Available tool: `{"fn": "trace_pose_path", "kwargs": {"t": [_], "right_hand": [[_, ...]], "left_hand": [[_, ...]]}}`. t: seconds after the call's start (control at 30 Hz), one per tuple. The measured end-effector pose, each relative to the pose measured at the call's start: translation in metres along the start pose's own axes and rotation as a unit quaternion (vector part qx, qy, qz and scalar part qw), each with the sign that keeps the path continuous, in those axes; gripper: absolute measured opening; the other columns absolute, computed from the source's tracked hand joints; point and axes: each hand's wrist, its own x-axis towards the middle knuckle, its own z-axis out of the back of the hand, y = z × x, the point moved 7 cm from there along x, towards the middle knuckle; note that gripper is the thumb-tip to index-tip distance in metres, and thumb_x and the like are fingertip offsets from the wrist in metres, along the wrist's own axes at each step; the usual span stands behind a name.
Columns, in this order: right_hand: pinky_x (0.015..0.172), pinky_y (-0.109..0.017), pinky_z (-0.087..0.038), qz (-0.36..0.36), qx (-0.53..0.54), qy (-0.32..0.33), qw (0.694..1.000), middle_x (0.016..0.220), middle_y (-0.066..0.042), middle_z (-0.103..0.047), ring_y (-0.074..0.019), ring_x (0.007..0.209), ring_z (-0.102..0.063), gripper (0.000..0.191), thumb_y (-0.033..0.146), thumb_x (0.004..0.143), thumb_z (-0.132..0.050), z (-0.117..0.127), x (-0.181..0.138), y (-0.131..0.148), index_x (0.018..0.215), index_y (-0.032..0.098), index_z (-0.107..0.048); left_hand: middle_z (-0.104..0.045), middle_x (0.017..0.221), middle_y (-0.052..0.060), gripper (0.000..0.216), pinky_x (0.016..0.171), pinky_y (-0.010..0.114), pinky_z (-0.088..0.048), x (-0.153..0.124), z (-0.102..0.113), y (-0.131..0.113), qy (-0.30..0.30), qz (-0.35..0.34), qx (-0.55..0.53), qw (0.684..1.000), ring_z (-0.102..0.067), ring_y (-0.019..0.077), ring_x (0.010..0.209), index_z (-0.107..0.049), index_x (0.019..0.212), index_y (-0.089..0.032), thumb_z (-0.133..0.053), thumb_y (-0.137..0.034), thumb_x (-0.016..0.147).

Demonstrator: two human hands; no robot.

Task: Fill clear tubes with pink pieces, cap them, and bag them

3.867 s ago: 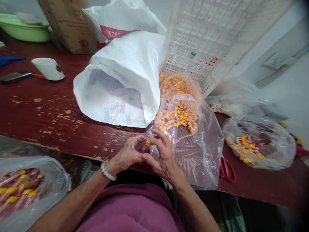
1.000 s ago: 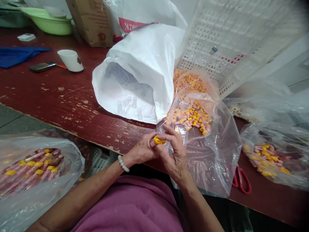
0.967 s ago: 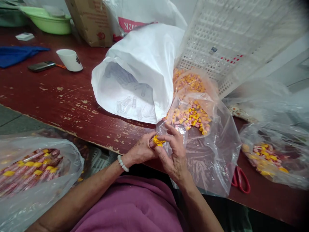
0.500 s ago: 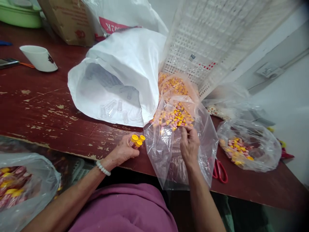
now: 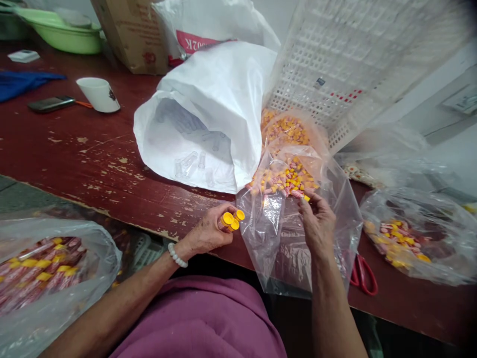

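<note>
My left hand [image 5: 208,229] is wrapped round three tubes with yellow caps [image 5: 234,221], caps facing up, over the table's front edge. My right hand [image 5: 319,221] is at the mouth of a clear plastic bag [image 5: 276,238], with thumb and forefinger pinched on a yellow-capped tube [image 5: 306,198] at the edge of the pile. Many small pink tubes with yellow caps [image 5: 286,181] lie in this bag. To its left, a white sack [image 5: 208,94] lies on its side with its mouth towards me. Several clear empty tubes [image 5: 190,163] show inside it.
A white perforated crate [image 5: 324,64] leans behind the bag. Red-handled scissors [image 5: 365,276] and another bag of capped tubes [image 5: 402,236] are at right. A bag of larger filled tubes [image 5: 40,268] is at lower left. A cup [image 5: 99,94] and phone [image 5: 52,103] lie far left.
The view has shifted left, so things appear further right. A yellow cap now shows at my right fingertips, which were at the pile's edge before. My left hand keeps its three tubes.
</note>
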Motion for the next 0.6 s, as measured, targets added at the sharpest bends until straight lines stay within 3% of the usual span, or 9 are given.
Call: {"fn": "trace_pose_path", "kwargs": {"t": [0.07,0.13,0.23,0.4,0.5,0.6], "right_hand": [[0.08,-0.033,-0.047,0.029,0.067,0.083,0.994,0.102,-0.005,-0.061,-0.0165,0.089,-0.059,0.029,0.034,0.086,-0.054,-0.007,-0.021,0.04,0.111,0.022,-0.058],[0.085,-0.033,-0.046,0.086,0.064,0.166,0.98,0.105,-0.005,-0.057,-0.0166,0.097,-0.057,0.025,0.028,0.087,-0.054,-0.02,-0.043,0.079,0.111,0.025,-0.059],[0.086,-0.032,-0.046,0.14,0.045,0.234,0.961,0.107,-0.005,-0.053,-0.0159,0.1,-0.055,0.026,0.021,0.088,-0.051,-0.038,-0.065,0.109,0.113,0.026,-0.06],[0.085,-0.033,-0.048,0.141,0.067,0.24,0.958,0.117,-0.007,-0.053,-0.0163,0.1,-0.055,0.043,0.017,0.087,-0.051,-0.043,-0.069,0.108,0.128,0.026,-0.045],[0.094,-0.038,-0.044,0.16,0.033,0.21,0.964,0.122,-0.007,-0.05,-0.0191,0.114,-0.05,0.035,0.01,0.084,-0.046,-0.039,-0.068,0.106,0.115,0.025,-0.052],[0.1,-0.043,-0.039,0.216,-0.034,0.231,0.948,0.128,-0.007,-0.045,-0.0211,0.121,-0.044,0.042,0.002,0.077,-0.041,-0.049,-0.079,0.106,0.108,0.025,-0.058]], "left_hand": [[-0.058,0.08,-0.002,0.038,0.061,0.02,-0.039,0.0,-0.007,-0.008,0.016,-0.027,0.032,0.999,-0.051,0.0108,0.068,-0.056,0.092,-0.014,-0.05,-0.001,0.056],[-0.057,0.078,-0.002,0.039,0.06,0.02,-0.037,0.0,-0.016,-0.014,0.033,-0.053,0.056,0.996,-0.05,0.0107,0.068,-0.056,0.091,-0.015,-0.049,0.0,0.057],[-0.055,0.076,-0.003,0.032,0.059,0.021,-0.035,-0.003,-0.024,-0.018,0.044,-0.077,0.083,0.993,-0.048,0.0105,0.066,-0.055,0.086,-0.015,-0.048,-0.001,0.058],[-0.049,0.071,-0.004,0.025,0.055,0.021,-0.031,-0.006,-0.022,-0.017,0.039,-0.067,0.084,0.993,-0.042,0.0091,0.062,-0.049,0.078,-0.016,-0.048,-0.001,0.059],[-0.047,0.069,-0.005,0.024,0.054,0.021,-0.029,-0.007,-0.02,-0.014,0.04,-0.051,0.075,0.995,-0.04,0.0084,0.061,-0.048,0.077,-0.016,-0.049,-0.001,0.058],[-0.047,0.07,-0.005,0.027,0.054,0.021,-0.03,-0.008,-0.02,-0.011,0.041,-0.043,0.065,0.996,-0.04,0.0086,0.061,-0.049,0.079,-0.016,-0.048,-0.001,0.056]]}}
